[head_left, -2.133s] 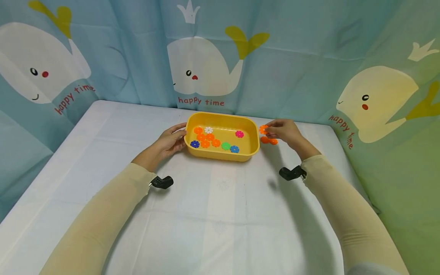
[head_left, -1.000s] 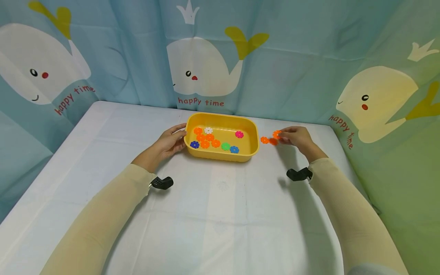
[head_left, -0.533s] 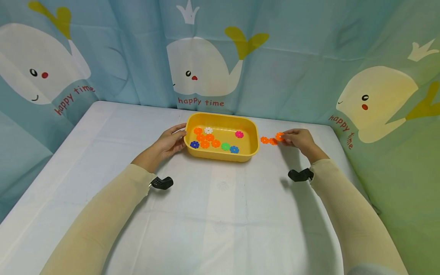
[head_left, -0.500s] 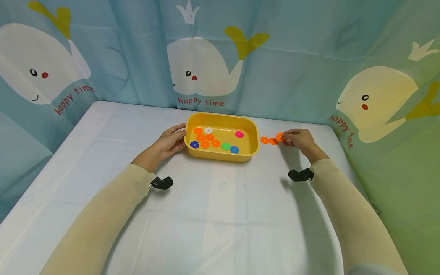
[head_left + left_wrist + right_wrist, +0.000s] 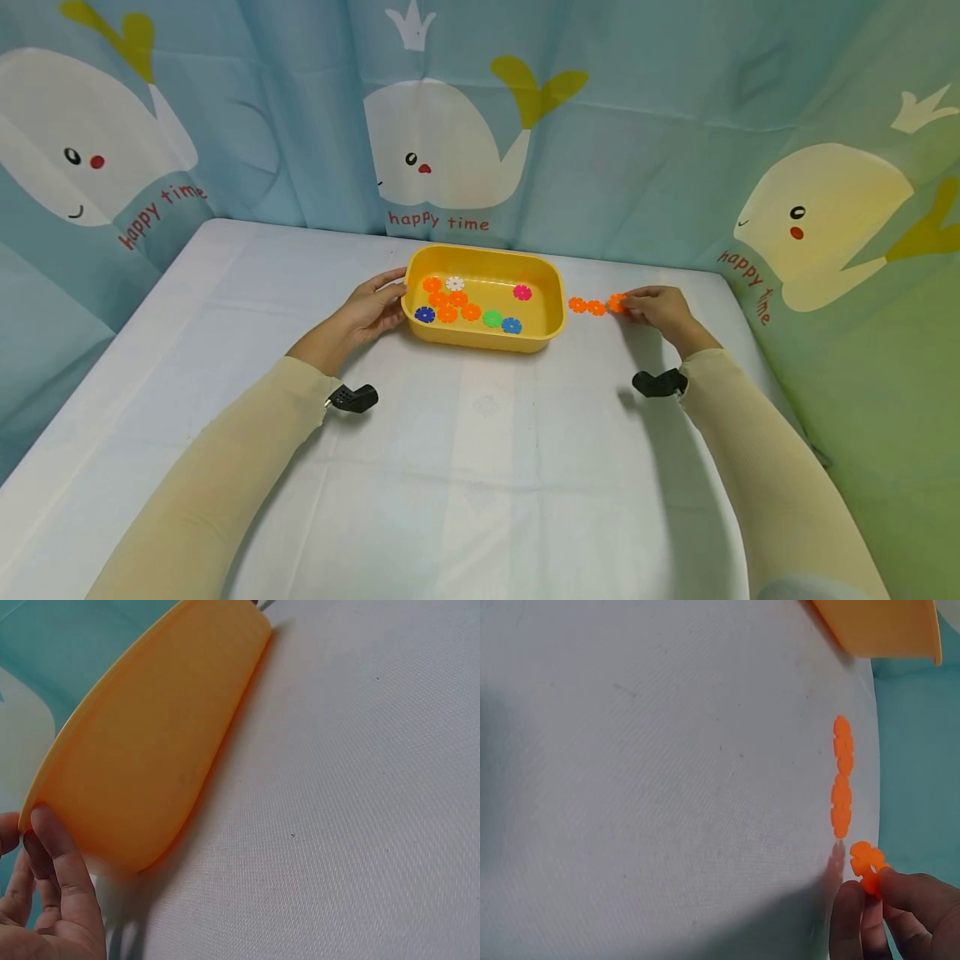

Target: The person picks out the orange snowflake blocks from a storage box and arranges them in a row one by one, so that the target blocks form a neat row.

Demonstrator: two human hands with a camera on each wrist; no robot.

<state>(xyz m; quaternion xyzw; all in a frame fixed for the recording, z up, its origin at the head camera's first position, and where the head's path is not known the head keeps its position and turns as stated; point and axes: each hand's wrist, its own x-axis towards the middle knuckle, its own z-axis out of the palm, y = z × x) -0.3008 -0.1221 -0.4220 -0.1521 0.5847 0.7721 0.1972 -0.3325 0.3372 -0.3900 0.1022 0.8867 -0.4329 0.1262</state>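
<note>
Head view, right of centre: my right hand point(image 5: 662, 312) pinched an orange disc point(image 5: 617, 302) (two more discs point(image 5: 596, 308) lay beside it); mid-frame, my left hand point(image 5: 367, 312) gripped the yellow tub point(image 5: 480, 337).

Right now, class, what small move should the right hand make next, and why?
Probably lower the pinched orange piece flat onto the tabletop: the right hand holds it tilted, just past a row of two orange pieces lying flat.
</note>
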